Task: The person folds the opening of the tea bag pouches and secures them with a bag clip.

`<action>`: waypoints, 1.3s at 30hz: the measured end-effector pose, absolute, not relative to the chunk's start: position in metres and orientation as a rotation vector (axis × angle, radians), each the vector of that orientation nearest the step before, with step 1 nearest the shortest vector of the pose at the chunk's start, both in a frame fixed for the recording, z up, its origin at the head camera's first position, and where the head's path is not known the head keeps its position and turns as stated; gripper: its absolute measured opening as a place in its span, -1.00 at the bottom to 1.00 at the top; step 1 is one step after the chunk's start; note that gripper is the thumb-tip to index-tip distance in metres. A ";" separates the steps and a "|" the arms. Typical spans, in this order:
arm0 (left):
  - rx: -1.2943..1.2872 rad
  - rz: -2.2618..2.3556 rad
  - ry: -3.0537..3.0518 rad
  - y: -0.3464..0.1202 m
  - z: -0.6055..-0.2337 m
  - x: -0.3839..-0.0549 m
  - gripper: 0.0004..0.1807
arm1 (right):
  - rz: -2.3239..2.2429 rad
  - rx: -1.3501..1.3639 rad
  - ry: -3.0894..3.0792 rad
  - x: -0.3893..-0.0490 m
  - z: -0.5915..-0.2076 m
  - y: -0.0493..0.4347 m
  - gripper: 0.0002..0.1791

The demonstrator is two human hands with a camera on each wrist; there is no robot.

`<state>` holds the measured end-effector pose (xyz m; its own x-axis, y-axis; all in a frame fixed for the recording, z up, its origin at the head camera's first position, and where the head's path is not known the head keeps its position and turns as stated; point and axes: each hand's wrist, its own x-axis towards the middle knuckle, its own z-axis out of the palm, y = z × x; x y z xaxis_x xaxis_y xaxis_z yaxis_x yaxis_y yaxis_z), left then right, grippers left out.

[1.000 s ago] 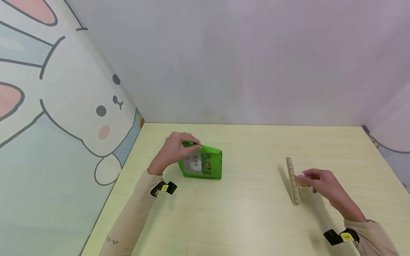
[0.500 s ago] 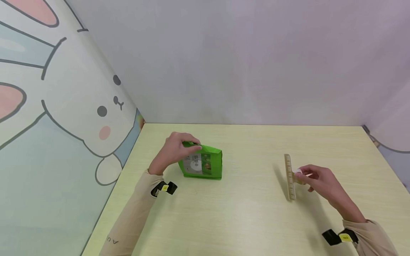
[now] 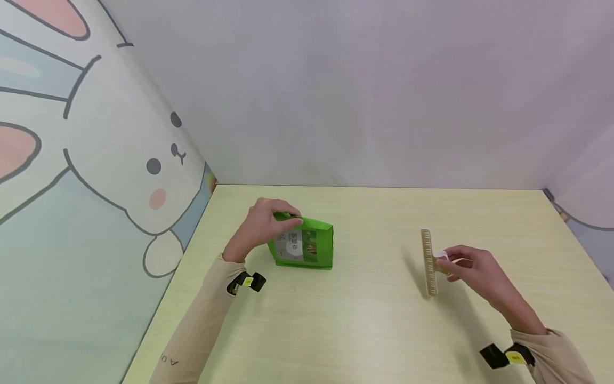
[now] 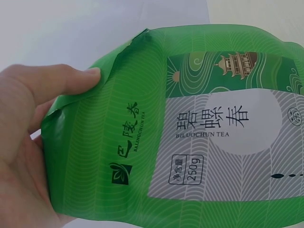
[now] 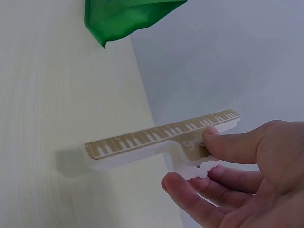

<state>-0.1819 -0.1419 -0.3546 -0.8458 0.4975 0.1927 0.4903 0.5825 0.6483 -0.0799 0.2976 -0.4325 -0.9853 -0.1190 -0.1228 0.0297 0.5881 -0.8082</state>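
The left hand, its grip pinched on the folded top, steadies an upright green tea bag on the desk, seemingly so the fold lies closed, while the right hand pinches a raised long clip by its handle, leaving its bar unobstructed.

The tea bag I grip looks like plastic film, smooth and softly glossy, creased along its fold, while the clip I pinch to the right of the bag seems hard, smooth plastic with little shine. Beneath the bag, the tabletop shows pale wood grain under a smooth satin finish; behind it, the wall covering is matt, though cloth or sheet I can't tell, and my sleeves, nearer me than the bag, are matt, wrinkled cloth.
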 end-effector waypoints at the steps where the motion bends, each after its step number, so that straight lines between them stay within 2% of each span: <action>1: 0.871 1.136 2.785 -0.142 -0.355 -0.182 -0.89 | -1.344 -0.075 2.653 -0.080 -0.431 0.296 -0.49; 19: 0.869 1.154 2.767 -0.142 -0.355 -0.183 -0.90 | -1.275 -0.080 2.708 -0.084 -0.414 0.281 -0.50; 39: 0.876 1.164 2.742 -0.143 -0.355 -0.185 -0.89 | -1.347 -0.142 2.776 -0.091 -0.403 0.260 -0.60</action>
<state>-0.1846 -0.1433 -0.3551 -0.8402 0.5118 0.1793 0.4845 0.5600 0.6721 -0.0908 0.2604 -0.4032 -0.9944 -0.1055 -0.0073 -0.0596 0.6160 -0.7855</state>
